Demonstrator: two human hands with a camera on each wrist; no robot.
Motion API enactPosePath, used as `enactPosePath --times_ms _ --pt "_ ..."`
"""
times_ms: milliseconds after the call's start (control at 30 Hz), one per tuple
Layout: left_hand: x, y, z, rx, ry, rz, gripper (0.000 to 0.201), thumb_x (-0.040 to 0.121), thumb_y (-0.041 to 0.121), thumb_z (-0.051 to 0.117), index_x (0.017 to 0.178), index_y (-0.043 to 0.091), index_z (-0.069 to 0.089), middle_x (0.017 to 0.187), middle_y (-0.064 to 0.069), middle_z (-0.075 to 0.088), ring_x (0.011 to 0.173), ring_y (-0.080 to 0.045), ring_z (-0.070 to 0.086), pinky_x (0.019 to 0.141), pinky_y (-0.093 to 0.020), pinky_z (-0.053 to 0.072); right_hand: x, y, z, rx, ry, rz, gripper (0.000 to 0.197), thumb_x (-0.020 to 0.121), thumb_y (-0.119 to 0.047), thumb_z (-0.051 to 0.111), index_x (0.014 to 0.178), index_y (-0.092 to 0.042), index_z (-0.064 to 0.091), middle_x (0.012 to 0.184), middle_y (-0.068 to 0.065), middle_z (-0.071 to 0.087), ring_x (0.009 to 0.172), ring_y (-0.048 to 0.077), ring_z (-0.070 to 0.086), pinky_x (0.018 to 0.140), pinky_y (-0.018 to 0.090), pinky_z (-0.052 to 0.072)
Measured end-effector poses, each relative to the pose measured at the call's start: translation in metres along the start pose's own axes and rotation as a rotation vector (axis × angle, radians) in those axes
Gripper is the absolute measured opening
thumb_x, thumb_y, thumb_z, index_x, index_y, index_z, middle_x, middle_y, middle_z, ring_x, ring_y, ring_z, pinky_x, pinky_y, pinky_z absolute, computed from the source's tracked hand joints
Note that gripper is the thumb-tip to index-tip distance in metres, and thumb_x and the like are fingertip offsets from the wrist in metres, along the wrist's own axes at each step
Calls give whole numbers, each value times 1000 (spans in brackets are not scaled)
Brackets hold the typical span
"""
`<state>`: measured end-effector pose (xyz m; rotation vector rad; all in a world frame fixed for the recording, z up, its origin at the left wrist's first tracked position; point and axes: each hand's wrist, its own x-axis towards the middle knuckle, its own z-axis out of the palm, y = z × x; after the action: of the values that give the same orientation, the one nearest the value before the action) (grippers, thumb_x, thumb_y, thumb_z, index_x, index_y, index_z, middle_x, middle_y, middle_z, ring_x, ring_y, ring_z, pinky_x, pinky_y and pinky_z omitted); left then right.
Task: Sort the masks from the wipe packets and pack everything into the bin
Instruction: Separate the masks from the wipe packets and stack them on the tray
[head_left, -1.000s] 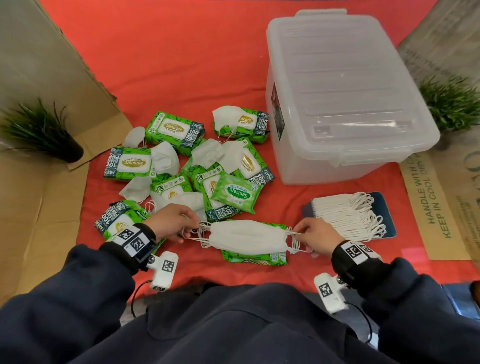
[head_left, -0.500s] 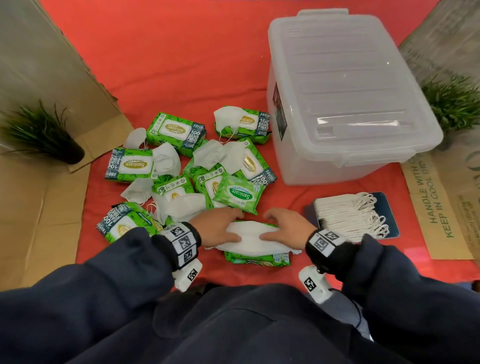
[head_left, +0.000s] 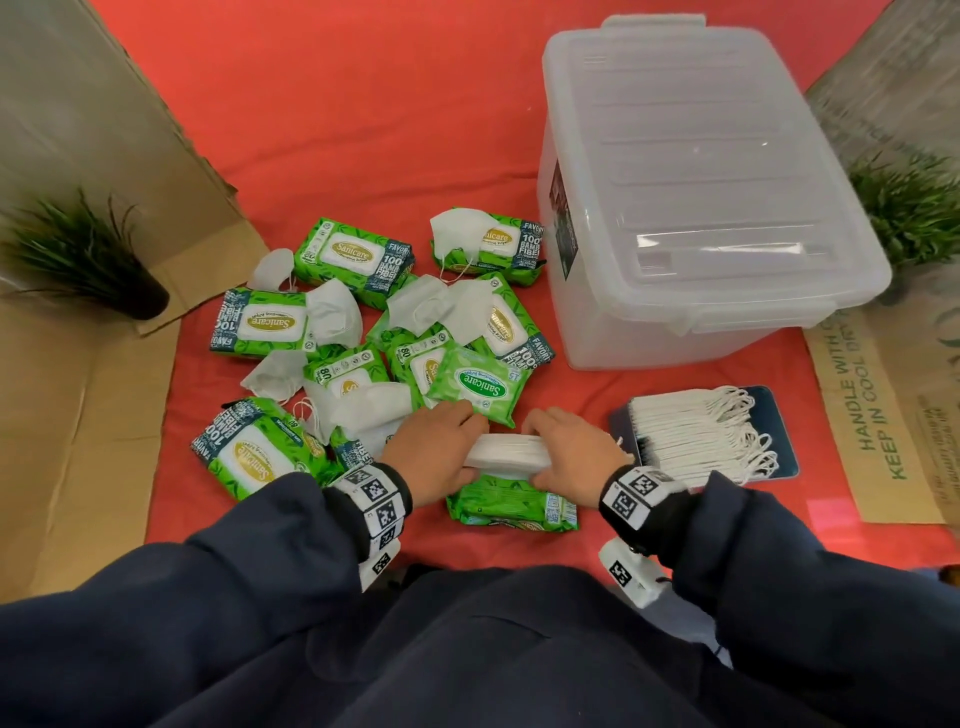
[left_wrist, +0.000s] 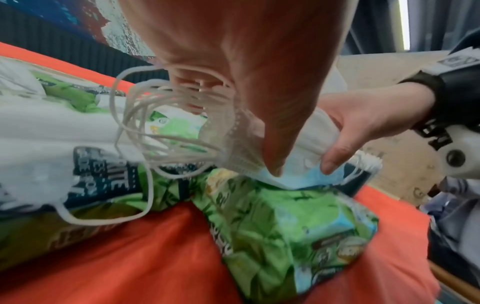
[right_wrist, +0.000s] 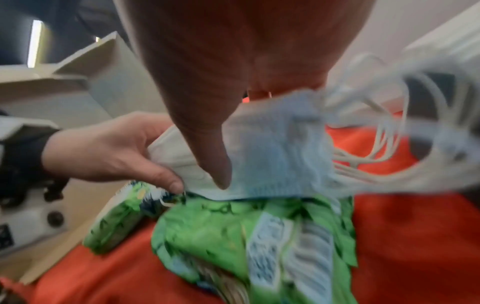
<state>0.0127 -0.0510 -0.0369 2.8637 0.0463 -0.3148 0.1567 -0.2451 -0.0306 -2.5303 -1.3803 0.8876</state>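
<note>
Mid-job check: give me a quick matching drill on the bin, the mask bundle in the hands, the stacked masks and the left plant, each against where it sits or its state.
Things:
1. bin
2. mask bundle
3. stacked masks
4. plant

Places or states:
A. on a dark pad, right of the hands
B. lid on
C. on cardboard, far left
D. held at both ends over a green wipe packet

Pairs: 1-B, 2-D, 3-A, 4-C
</note>
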Motion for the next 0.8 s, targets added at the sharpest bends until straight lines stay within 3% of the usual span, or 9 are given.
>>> enactPosePath --times_ms 100,200,433,533,700,800 --pt "2 4 8 -9 32 -32 68 69 62 80 118 24 51 110 3 57 100 -22 54 78 -40 43 0 -4 16 -86 8 11 53 73 -41 73 118 -27 50 110 -2 57 103 26 61 78 41 52" --pt "2 9 11 16 67 -37 70 67 71 75 116 26 50 107 6 59 97 -21 56 79 -41 44 -1 -9 19 -112 64 26 39 79 -40 67 112 -27 53 105 -3 60 101 26 63 72 39 51" --pt "12 21 7 106 38 8 61 77 71 66 114 24 52 104 5 63 94 -22 59 83 -41 41 1 -12 17 -137 113 -14 36 81 -40 68 109 -23 53 104 -1 60 98 28 64 71 40 51" --pt "16 28 1 -33 -29 14 51 87 61 64 117 24 49 105 2 66 93 -25 64 78 -39 47 -3 -15 7 -91 103 -36 34 83 -44 68 107 -24 56 105 -2 63 98 25 65 71 38 48" --pt "11 11 -18 -417 -160 -139 60 81 66 72 126 29 56 110 1 72 97 -21 66 82 -37 52 -16 16 -41 332 85 104 41 68 -55 88 96 -29 73 83 -11 72 80 9 66 73 30 47" --pt "0 -7 -37 -782 -168 -226 52 81 56 80 121 26 65 113 9 73 101 -12 67 91 -34 52 -19 32 -66 856 269 171 52 68 -43 93 111 -22 73 100 -4 79 98 14 73 87 31 53"
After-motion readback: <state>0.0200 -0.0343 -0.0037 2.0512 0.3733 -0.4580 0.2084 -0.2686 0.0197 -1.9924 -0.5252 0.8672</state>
